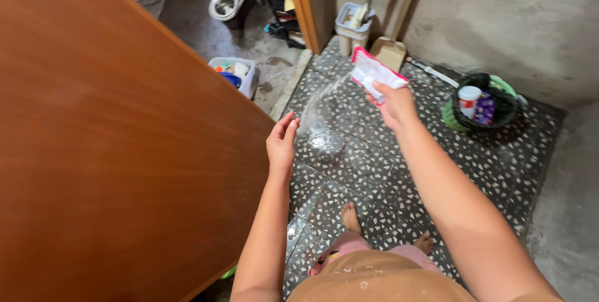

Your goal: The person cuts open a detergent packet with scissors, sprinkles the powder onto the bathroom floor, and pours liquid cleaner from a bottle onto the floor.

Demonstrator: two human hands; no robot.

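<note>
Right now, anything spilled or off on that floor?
Yes. White powder streams from the pink-and-white packet tilted in the right hand and piles in a patch on the speckled tile floor. The left hand hangs open beside it, holding nothing.

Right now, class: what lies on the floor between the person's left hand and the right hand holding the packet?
In the head view, a small heap of white powder on wet tile, between left hand and right hand tipping the packet.
</note>
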